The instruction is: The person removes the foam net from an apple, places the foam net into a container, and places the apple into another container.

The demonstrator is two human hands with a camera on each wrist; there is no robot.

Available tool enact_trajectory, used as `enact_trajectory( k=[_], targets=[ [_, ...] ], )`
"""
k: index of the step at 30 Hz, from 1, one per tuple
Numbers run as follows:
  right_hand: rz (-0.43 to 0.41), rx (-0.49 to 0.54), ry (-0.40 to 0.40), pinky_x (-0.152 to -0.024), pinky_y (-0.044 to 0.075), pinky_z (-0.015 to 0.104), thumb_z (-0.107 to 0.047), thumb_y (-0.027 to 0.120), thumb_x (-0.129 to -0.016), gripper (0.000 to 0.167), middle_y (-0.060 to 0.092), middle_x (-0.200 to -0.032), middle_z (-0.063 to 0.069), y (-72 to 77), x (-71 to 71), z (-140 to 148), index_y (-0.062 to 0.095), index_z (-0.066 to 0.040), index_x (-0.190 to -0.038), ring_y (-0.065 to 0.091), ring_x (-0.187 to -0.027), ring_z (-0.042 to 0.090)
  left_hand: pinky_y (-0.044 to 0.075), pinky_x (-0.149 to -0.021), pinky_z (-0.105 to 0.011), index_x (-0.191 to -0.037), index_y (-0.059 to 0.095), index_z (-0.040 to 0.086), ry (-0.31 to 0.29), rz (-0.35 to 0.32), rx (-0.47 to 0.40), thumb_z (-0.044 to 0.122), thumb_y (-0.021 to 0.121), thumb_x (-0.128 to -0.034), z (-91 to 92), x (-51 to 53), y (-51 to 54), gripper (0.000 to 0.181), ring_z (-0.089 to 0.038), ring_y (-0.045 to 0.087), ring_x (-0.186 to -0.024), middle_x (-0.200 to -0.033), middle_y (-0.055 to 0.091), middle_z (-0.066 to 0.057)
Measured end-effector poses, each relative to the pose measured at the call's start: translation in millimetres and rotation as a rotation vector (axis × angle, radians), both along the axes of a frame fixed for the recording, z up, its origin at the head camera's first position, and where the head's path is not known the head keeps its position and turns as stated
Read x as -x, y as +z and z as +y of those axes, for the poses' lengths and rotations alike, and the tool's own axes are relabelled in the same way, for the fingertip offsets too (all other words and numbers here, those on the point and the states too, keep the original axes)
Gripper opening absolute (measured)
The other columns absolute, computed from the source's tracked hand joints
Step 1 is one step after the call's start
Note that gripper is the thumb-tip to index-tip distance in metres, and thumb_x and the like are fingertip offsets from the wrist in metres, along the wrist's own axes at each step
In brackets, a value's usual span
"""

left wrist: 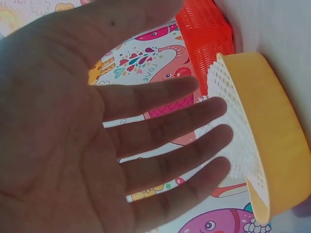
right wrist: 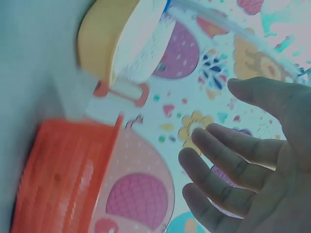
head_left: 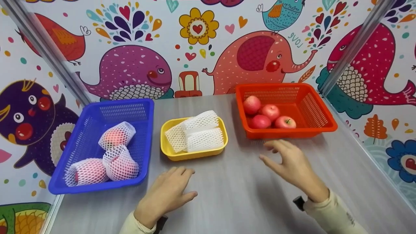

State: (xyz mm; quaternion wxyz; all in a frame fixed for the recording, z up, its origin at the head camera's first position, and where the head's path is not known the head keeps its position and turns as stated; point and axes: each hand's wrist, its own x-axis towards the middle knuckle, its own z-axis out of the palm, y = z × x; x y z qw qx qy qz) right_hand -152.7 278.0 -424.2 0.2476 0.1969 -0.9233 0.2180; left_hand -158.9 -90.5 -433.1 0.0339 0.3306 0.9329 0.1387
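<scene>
My left hand (head_left: 167, 193) hovers over the table just in front of the yellow basket (head_left: 191, 155), fingers extended and holding nothing. In the left wrist view its fingers are spread straight beside the yellow basket (left wrist: 282, 131). My right hand (head_left: 294, 165) is empty in front of the red basket (head_left: 292, 132), its fingers slightly bent and apart. White foam net sleeves (head_left: 204, 139) lie in the yellow basket. Several red apples (head_left: 270, 112) sit at the left side of the red basket. The right wrist view shows the relaxed right hand (right wrist: 243, 170) near the red basket (right wrist: 63, 174).
At the left stands a blue basket (head_left: 97, 186) with three fruits in white foam nets (head_left: 113, 162). Walls printed with cartoon animals (head_left: 136, 71) enclose the grey table (head_left: 227, 195) at the back and both sides.
</scene>
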Motion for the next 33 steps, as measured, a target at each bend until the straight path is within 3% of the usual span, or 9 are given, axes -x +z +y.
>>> enact_trajectory(
  k=[12,18,24,33],
  targets=[
    [-0.053,0.0,0.056,-0.076,0.055,0.035,-0.026,0.086,-0.079,0.039,0.065,-0.102,-0.005,-15.0,-17.2,-20.3,0.07,-0.013,-0.113,0.06,-0.092,0.012,0.051,-0.086,-0.05,-0.124,0.063,0.007,0.013,-0.012,0.007,0.041,0.075,-0.087,-2.9,-2.9,0.0,0.052,-0.028,0.06,-0.106,-0.115,0.063,-0.007],
    [-0.013,-0.013,0.103,-0.083,0.053,0.038,-0.027,0.086,-0.079,0.049,0.066,-0.111,-0.002,-19.9,-19.3,-25.0,0.067,-0.011,-0.122,0.061,-0.1,0.015,0.052,-0.084,-0.047,-0.123,0.064,0.006,0.018,0.041,-0.008,0.04,0.076,-0.0865,-3.7,-1.2,1.2,0.051,-0.026,0.06,-0.103,-0.112,0.064,-0.006],
    [-0.008,-0.021,0.124,-0.084,0.053,0.039,-0.028,0.085,-0.08,0.048,0.067,-0.111,0.0,-22.4,-20.0,-28.7,0.067,-0.011,-0.121,0.062,-0.101,0.017,0.053,-0.083,-0.046,-0.122,0.064,0.008,0.023,0.072,-0.016,0.039,0.077,-0.0867,-6.6,-1.9,1.2,0.049,-0.025,0.061,-0.102,-0.112,0.064,-0.005],
    [-0.022,-0.004,0.128,-0.082,0.053,0.039,-0.029,0.084,-0.081,0.046,0.067,-0.11,-0.003,-23.6,-21.3,-31.2,0.068,-0.012,-0.12,0.061,-0.1,0.016,0.054,-0.076,-0.042,-0.118,0.064,0.008,0.014,0.213,-0.024,0.037,0.079,-0.0846,-17.2,6.3,9.1,0.047,-0.025,0.062,-0.092,-0.106,0.065,-0.005]
  ],
)
